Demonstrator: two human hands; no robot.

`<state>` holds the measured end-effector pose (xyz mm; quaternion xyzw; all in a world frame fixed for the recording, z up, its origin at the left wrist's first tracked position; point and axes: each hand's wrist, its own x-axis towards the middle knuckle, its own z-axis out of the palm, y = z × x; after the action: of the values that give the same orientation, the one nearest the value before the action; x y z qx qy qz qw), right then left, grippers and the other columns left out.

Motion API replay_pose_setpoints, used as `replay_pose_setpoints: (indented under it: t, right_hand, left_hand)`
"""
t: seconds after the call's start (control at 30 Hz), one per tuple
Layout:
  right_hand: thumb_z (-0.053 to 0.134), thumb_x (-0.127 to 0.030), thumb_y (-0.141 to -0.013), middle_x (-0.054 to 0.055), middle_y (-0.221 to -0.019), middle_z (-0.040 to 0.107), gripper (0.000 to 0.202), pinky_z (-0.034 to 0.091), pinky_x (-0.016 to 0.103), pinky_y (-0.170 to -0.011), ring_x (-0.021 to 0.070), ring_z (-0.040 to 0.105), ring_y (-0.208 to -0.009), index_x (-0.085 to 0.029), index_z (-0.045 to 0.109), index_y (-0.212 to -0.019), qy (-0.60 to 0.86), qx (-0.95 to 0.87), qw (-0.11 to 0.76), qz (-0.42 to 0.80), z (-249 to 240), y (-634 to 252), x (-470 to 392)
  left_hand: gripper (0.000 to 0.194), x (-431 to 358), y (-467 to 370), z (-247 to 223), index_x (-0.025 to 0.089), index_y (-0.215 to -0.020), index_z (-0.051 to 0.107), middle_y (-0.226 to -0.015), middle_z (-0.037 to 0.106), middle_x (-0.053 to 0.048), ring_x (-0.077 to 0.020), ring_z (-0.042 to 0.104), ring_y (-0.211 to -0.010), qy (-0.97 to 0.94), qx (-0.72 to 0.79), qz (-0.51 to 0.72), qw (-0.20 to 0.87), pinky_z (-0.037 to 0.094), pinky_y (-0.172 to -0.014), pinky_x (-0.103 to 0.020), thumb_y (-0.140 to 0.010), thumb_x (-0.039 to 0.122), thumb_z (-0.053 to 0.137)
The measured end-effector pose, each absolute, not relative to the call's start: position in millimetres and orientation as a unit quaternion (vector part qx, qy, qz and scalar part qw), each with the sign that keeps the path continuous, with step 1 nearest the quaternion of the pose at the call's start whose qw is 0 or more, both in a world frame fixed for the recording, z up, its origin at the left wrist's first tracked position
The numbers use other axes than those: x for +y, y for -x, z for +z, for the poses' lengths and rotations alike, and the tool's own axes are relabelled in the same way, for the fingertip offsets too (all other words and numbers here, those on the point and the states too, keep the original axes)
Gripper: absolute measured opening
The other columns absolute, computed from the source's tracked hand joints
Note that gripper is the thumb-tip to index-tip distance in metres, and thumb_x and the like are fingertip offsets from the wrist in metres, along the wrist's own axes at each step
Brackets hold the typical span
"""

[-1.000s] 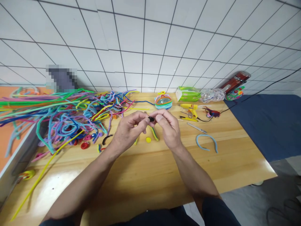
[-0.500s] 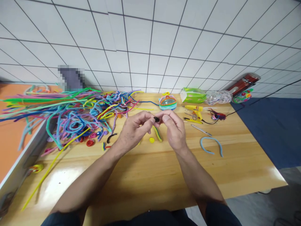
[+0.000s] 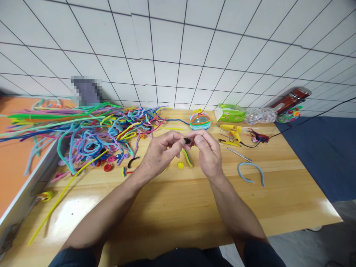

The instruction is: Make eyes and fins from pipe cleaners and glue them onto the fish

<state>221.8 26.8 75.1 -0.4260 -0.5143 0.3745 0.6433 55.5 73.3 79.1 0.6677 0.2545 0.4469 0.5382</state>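
Over the middle of the table, my left hand (image 3: 164, 148) pinches a small black piece (image 3: 187, 141) between thumb and forefinger; it is too small to tell its kind. My right hand (image 3: 208, 152) meets it from the other side, fingers curled closed, fingertips against the piece and partly hidden. Below the hands lie a yellow disc (image 3: 180, 165) and a green-and-yellow twisted pipe cleaner strip (image 3: 187, 158). A short curved black strip (image 3: 132, 162) rests left of my left wrist, near a red round piece (image 3: 108, 167).
A heap of coloured pipe cleaners (image 3: 91, 144) covers the left side. Behind my hands stands a rainbow-striped rounded object (image 3: 199, 121). At right are a yellow glue gun (image 3: 233, 130), a utility knife (image 3: 230, 143), a silver pen-like tool (image 3: 239, 154), a bent blue pipe cleaner (image 3: 251, 165) and a thermos (image 3: 292, 99).
The view has shifted very slightly, so everything sits a little further right. Both hands keep the same hold around the small black piece, with barely any finger movement.
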Motion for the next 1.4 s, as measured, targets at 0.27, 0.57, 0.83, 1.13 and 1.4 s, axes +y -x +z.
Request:
replay_pose_setpoints:
  t: [0.27, 0.57, 0.83, 1.13, 1.4]
  right_hand:
    - [0.065, -0.041, -0.102, 0.001, -0.089, 0.076, 0.023, 0.058, 0.032, -0.077, 0.0167, 0.069, -0.081, -0.025, 0.081, -0.096, 0.439, -0.515, 0.649, 0.349, 78, -221, 27]
    - [0.067, -0.038, -0.098, -0.001, -0.082, 0.073, 0.018, 0.056, 0.03, -0.073, 0.0153, 0.066, -0.076, -0.025, 0.079, -0.094, 0.473, -0.51, 0.639, 0.329, 83, -222, 27]
    - [0.072, -0.035, -0.094, -0.002, -0.079, 0.071, 0.011, 0.055, 0.03, -0.071, 0.0147, 0.064, -0.073, -0.025, 0.077, -0.093, 0.461, -0.476, 0.66, 0.354, 79, -221, 31]
    - [0.077, -0.036, -0.091, -0.003, -0.076, 0.069, 0.013, 0.053, 0.029, -0.069, 0.0141, 0.063, -0.07, -0.024, 0.074, -0.089, 0.449, -0.466, 0.672, 0.36, 71, -224, 36]
    - [0.08, -0.046, -0.092, -0.003, -0.074, 0.066, 0.026, 0.053, 0.031, -0.072, 0.0149, 0.061, -0.071, -0.023, 0.069, -0.088, 0.463, -0.442, 0.689, 0.338, 66, -228, 39]
  left_hand:
    - [0.015, 73, -56, 78, 0.017, -0.094, 0.075, -0.087, 0.083, -0.005, -0.0096, 0.065, -0.062, -0.663, 0.254, 0.448, 0.543, 0.056, -0.061, -0.019, -0.102, 0.029, 0.069]
    - [0.017, 74, -57, 77, 0.017, -0.093, 0.073, -0.084, 0.084, -0.004, -0.0089, 0.065, -0.058, -0.678, 0.25, 0.437, 0.536, 0.056, -0.062, -0.019, -0.103, 0.031, 0.068]
    - [0.019, 74, -57, 78, 0.017, -0.096, 0.072, -0.083, 0.084, -0.005, -0.0105, 0.066, -0.057, -0.675, 0.249, 0.43, 0.546, 0.056, -0.058, -0.021, -0.102, 0.036, 0.069]
    - [0.019, 74, -59, 80, 0.017, -0.095, 0.072, -0.083, 0.084, -0.005, -0.0104, 0.065, -0.056, -0.682, 0.255, 0.418, 0.544, 0.054, -0.056, -0.021, -0.1, 0.035, 0.067]
    - [0.018, 74, -57, 80, 0.017, -0.093, 0.071, -0.083, 0.084, -0.005, -0.0099, 0.064, -0.056, -0.687, 0.256, 0.419, 0.536, 0.054, -0.057, -0.021, -0.101, 0.033, 0.065]
